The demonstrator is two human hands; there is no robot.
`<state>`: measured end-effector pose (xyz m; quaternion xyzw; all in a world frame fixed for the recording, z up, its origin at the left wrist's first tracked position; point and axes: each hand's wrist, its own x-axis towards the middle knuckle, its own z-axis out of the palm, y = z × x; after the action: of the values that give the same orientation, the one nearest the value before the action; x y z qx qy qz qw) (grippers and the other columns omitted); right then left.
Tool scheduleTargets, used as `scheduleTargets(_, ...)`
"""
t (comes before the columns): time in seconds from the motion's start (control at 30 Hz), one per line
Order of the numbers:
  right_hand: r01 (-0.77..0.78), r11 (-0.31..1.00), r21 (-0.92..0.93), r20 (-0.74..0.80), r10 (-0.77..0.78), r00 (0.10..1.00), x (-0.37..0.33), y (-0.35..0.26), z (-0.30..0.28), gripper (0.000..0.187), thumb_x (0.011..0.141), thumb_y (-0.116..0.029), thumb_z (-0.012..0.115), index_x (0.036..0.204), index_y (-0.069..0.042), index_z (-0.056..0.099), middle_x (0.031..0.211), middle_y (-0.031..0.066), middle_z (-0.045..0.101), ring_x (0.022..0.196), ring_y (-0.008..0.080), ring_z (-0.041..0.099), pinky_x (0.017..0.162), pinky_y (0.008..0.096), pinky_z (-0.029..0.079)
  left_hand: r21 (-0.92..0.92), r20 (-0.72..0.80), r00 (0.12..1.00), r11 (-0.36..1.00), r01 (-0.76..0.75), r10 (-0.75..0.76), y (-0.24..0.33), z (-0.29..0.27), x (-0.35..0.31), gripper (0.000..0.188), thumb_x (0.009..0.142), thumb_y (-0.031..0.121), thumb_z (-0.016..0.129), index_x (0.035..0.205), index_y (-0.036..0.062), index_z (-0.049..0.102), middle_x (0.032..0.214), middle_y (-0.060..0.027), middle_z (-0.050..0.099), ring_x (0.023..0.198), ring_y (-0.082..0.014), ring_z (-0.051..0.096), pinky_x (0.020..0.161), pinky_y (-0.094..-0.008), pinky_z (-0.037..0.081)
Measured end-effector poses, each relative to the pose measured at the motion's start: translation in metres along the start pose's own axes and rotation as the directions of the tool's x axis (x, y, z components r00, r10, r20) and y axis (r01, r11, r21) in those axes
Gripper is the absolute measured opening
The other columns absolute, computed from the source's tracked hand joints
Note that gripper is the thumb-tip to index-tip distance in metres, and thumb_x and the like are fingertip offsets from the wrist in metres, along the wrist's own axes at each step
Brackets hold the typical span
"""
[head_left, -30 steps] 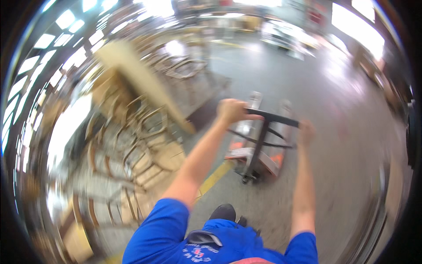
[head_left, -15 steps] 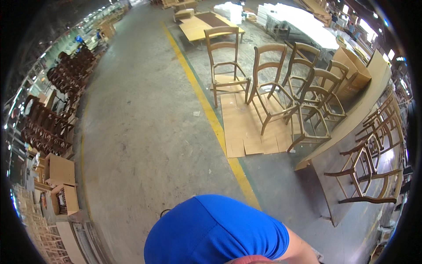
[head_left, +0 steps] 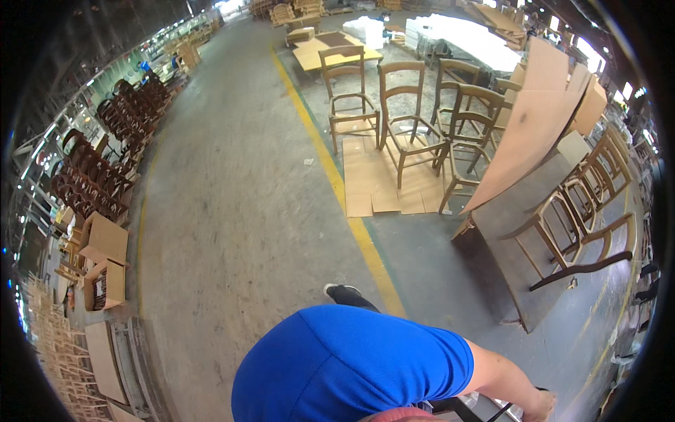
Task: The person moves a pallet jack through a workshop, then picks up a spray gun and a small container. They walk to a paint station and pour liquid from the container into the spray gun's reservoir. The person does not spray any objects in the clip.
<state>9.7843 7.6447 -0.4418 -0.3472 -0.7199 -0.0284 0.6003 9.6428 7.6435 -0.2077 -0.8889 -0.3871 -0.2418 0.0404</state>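
My left hand (head_left: 538,406) is low at the right, at the end of a bare forearm stretched out from a blue sleeve. Its fingers look curled, and a thin dark strip shows by them, too small to name. Beneath the forearm, grey and black pieces (head_left: 470,401) are cut off by the lower edge. My right hand is out of sight. Beyond the left hand stands a dark grey-brown tabletop (head_left: 503,232) with several wooden chair frames (head_left: 562,232) on or against it. A tall brown cardboard sheet (head_left: 531,126) rises at its far side.
Several wooden chair frames (head_left: 402,112) stand on flat cardboard (head_left: 362,186) beside a yellow floor line (head_left: 330,165). Stacked dark brown chair parts (head_left: 88,176) and open cartons (head_left: 105,285) line the left. A dark shoe (head_left: 343,290) shows just past my blue shirt.
My left forearm has reached farther right, bringing the hand into view. The cardboard sheet shows more of its face and covers more of the rear chairs. A shoe has appeared; the view has shifted.
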Motion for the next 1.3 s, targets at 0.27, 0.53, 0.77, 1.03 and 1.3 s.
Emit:
scheduleTargets(0.27, -0.141, 0.933, -0.331, -0.19, 0.081, 0.978, 0.024, 0.154, -0.266, 0.032, 0.106, -0.027, 0.062, 0.125, -0.003, 0.072, 0.109, 0.0153, 0.078, 0.101, 0.031, 0.075, 0.089, 0.0435, 0.06, -0.501, 0.058, 0.994, 0.859, 0.105, -0.087, -0.036, 0.078, 0.13, 0.064, 0.062, 0.065, 0.091, 0.093, 0.0102, 0.083, 0.096, -0.0161, 0.078, 0.089, -0.0358, 0.074, 0.078, -0.0463, 0.059)
scheduleTargets(0.53, -0.546, 0.817, -0.182, -0.532, 0.385, 0.754, 0.116, 0.255, -0.337, 0.034, 0.104, -0.025, 0.071, 0.085, 0.003, 0.073, 0.064, -0.0032, 0.047, 0.062, 0.0063, 0.045, 0.055, 0.028, 0.037, -0.154, -0.202, 0.979, 0.987, -0.054, 0.022, -0.021, 0.164, 0.304, 0.07, 0.067, 0.072, 0.09, 0.085, 0.0068, 0.072, 0.084, -0.0106, 0.067, 0.088, -0.0328, 0.064, 0.083, -0.045, 0.05)
scheduleTargets(0.77, -0.609, 0.785, -0.114, -0.516, 0.477, 0.711, 0.209, 0.356, -0.349, 0.04, 0.105, -0.029, 0.07, 0.08, 0.002, 0.069, 0.065, 0.0007, 0.056, 0.063, 0.008, 0.051, 0.057, 0.031, 0.042, -0.259, -0.153, 0.988, 0.964, -0.059, 0.019, -0.065, 0.269, 0.463, 0.07, 0.064, 0.065, 0.094, 0.097, 0.0052, 0.076, 0.098, -0.0108, 0.069, 0.102, -0.0349, 0.063, 0.09, -0.0464, 0.05)
scheduleTargets(1.03, -0.402, 0.88, -0.254, -0.3, 0.324, 0.898, 0.301, 0.477, -0.227, 0.045, 0.092, -0.045, 0.084, 0.08, -0.003, 0.071, 0.069, 0.0134, 0.066, 0.063, 0.03, 0.068, 0.058, 0.039, 0.053, -0.103, 0.295, 0.94, 0.984, -0.146, 0.17, -0.25, 0.339, 0.662, 0.067, 0.073, 0.037, 0.096, 0.124, 0.012, 0.06, 0.125, -0.0136, 0.06, 0.124, -0.0402, 0.056, 0.104, -0.0498, 0.05)
scheduleTargets(1.3, -0.331, 0.888, -0.321, -0.292, 0.239, 0.926, 0.279, 0.626, -0.328, 0.044, 0.091, -0.046, 0.084, 0.079, -0.007, 0.066, 0.063, 0.0074, 0.059, 0.055, 0.026, 0.062, 0.052, 0.0385, 0.048, -0.312, 0.068, 0.96, 0.92, -0.237, 0.271, -0.189, 0.462, 0.758, 0.056, 0.074, 0.009, 0.091, 0.118, 0.0111, 0.057, 0.125, -0.0147, 0.058, 0.128, -0.0411, 0.051, 0.11, -0.0505, 0.044)
